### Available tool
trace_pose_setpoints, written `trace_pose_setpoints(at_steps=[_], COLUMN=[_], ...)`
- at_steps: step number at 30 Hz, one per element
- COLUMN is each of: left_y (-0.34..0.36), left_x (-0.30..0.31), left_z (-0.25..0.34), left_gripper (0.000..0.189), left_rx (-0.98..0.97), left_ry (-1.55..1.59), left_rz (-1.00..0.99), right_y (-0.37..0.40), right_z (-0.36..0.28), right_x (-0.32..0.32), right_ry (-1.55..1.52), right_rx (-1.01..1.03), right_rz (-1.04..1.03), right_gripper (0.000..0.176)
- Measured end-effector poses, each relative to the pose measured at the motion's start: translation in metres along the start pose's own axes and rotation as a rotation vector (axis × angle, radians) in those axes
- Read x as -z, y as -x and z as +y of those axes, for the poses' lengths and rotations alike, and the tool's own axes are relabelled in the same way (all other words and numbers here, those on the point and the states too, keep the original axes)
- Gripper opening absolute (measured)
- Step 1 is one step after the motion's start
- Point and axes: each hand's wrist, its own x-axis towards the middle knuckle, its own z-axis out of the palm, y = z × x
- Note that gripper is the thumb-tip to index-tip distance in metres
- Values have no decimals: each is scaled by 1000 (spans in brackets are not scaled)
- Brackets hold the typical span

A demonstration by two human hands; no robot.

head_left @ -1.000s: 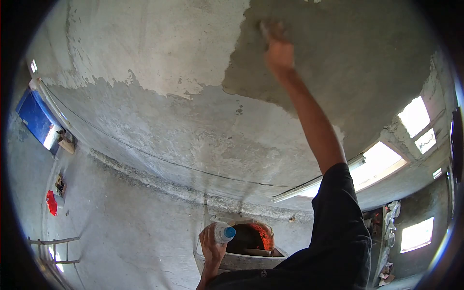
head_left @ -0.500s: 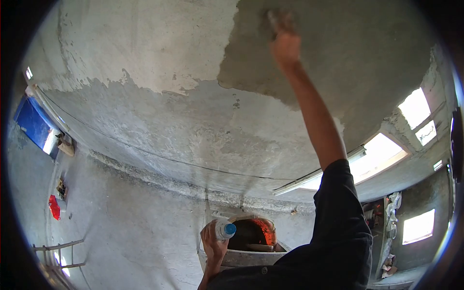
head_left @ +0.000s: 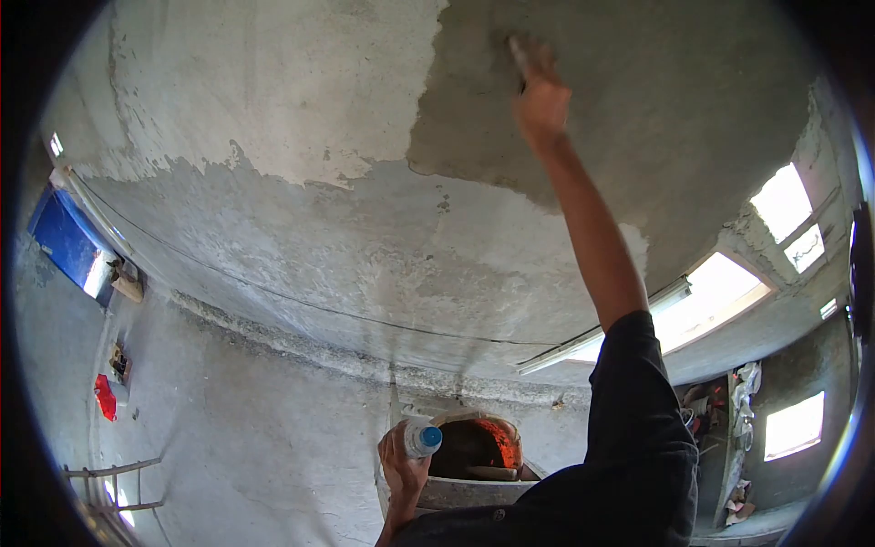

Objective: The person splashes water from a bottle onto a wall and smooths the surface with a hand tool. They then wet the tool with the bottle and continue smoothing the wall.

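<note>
One arm raised to a dark, damp-looking patch (head_left: 656, 109) on a grey wall (head_left: 301, 246)

Seen from head height through a round wide-angle lens, a person in a black short-sleeved top (head_left: 629, 438) stretches the right arm upward. The right hand (head_left: 544, 96) is closed around a thin flat tool (head_left: 518, 53), which is in front of the dark patch near its left side; blur hides the tool's full shape, and whether it touches the surface is hard to tell. Paler, flaking plaster lies to the left of the patch.

Low in the view, the left hand (head_left: 404, 463) is clamped around a clear bottle (head_left: 414, 439) with a blue cap (head_left: 430, 439), just beside a rounded container (head_left: 460, 417). The container's inner side is bright red-orange on the right, and a pale, rod-like piece (head_left: 492, 474) lies across its near edge.

A thin cable (head_left: 365, 317) runs across the lower wall. Bright window openings (head_left: 715, 296) stand to the right. At far left are a blue panel (head_left: 66, 235), a red item (head_left: 105, 397) and a ladder-like frame of poles (head_left: 114, 471).
</note>
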Motion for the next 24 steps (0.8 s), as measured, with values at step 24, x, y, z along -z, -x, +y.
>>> trace_pose_setpoints(at_steps=[24], left_y=[-3], left_x=[-4], left_z=[-13], left_gripper=[59], left_rx=[-56], left_ry=[42], left_rz=[69], right_y=[264], right_z=[-140], right_x=[228], right_ry=[-1814], right_rx=[-1873], right_rz=[34], right_gripper=[32])
